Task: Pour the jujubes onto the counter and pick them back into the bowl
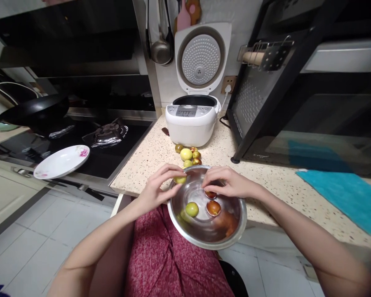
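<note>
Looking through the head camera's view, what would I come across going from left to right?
White floral plate → left hand pinching a green fruit → another green fruit lying in the metal bowl → right hand → turquoise cloth.

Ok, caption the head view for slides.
At a metal bowl, left hand holds green fruit; right hand at brown fruit inside.

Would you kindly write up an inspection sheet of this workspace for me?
Surface: speckled counter; a metal bowl extends past its front edge.
Job's things: a green fruit and a brown fruit in the bowl; more fruit by the open rice cooker.
Clutter: blue cloth at right; plate by the stove's front.
Hands: left hand grips another green fruit; right hand at another brown fruit, hold unclear.
Cables: white plug in the wall socket.
Surroundings: wok left, black appliance right.
</note>
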### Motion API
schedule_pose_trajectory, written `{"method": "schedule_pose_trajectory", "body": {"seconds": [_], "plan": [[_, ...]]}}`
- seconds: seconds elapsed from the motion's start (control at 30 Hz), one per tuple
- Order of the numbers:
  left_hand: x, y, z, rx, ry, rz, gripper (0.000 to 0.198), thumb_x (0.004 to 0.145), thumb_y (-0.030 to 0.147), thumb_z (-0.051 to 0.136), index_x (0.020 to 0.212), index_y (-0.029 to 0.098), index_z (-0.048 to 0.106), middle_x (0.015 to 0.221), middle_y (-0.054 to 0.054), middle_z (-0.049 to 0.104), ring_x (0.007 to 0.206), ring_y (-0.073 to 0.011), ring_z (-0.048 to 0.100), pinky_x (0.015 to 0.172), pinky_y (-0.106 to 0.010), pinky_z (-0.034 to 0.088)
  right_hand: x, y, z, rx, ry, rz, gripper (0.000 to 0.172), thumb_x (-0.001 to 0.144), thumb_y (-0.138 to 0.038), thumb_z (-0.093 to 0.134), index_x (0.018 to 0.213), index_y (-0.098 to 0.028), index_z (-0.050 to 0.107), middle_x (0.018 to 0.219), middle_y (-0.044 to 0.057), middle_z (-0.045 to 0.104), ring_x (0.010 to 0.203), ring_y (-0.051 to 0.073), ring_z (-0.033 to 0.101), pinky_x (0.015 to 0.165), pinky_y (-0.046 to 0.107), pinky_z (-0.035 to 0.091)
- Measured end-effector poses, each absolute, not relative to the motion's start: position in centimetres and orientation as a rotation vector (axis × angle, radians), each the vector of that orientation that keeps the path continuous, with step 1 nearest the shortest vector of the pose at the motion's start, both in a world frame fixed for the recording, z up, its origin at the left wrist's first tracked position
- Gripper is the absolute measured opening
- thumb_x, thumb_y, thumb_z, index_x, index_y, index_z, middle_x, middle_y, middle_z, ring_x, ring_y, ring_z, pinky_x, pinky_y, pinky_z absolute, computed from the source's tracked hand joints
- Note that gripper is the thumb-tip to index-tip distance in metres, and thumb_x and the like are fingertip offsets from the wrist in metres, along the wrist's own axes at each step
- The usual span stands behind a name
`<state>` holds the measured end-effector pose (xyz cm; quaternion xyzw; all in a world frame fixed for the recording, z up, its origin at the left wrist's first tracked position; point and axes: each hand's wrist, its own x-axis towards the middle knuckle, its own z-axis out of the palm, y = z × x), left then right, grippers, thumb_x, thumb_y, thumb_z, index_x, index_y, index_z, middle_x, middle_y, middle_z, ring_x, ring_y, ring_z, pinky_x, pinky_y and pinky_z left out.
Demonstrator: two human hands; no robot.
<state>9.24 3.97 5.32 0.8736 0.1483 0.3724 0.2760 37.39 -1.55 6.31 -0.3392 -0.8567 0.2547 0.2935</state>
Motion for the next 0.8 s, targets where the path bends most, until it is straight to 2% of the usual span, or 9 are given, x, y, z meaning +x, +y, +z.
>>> {"method": "schedule_pose_trajectory", "body": {"seconds": [0.17, 0.27, 0.67, 0.8], "plan": [[10.4, 2.9, 7.1, 2.502, 0.284, 0.515, 0.025, 0.099, 0.02, 0.058, 0.124, 0.022, 0.062, 0.124, -0.01, 0.058, 0.115, -0.0218, 0.061, 0.101, -0.04, 0.055, 37.3, -1.5, 6.4, -0.903, -2.286, 0.693, 0.013, 0.096, -0.026, 0.066, 0.097, -0.018, 0.076, 0.092, 0.005, 0.077, 0.086, 0.016, 0.069, 0.083, 0.032, 0.052], [11.3, 2.9, 7.6, 2.574, 0.241, 0.377, 0.022, 0.1, 0.02, 0.055, 0.121, 0.021, 0.062, 0.122, -0.01, 0.058, 0.109, -0.0217, 0.064, 0.097, -0.04, 0.057, 37.3, -1.4, 6.4, -0.904, -2.285, 0.69, 0.013, 0.095, -0.025, 0.066, 0.097, -0.019, 0.076, 0.092, 0.005, 0.077, 0.086, 0.016, 0.069, 0.083, 0.032, 0.052], [11.6, 3.1, 7.2, 2.616, 0.228, 0.302, 0.016, 0.101, 0.019, 0.055, 0.11, 0.02, 0.068, 0.111, -0.007, 0.067, 0.097, -0.0185, 0.069, 0.087, -0.033, 0.058, 37.2, -1.7, 6.8, -0.914, -2.265, 0.689, 0.013, 0.095, -0.024, 0.065, 0.097, -0.019, 0.077, 0.092, 0.005, 0.077, 0.085, 0.017, 0.07, 0.082, 0.032, 0.054], [11.4, 3.0, 7.1, 2.579, 0.262, 0.322, 0.017, 0.101, 0.024, 0.056, 0.113, 0.021, 0.068, 0.112, -0.007, 0.069, 0.1, -0.0198, 0.07, 0.091, -0.036, 0.059, 37.2, -1.7, 6.5, -0.913, -2.252, 0.688, 0.013, 0.095, -0.025, 0.065, 0.096, -0.018, 0.077, 0.091, 0.005, 0.077, 0.084, 0.016, 0.07, 0.081, 0.032, 0.054]]}}
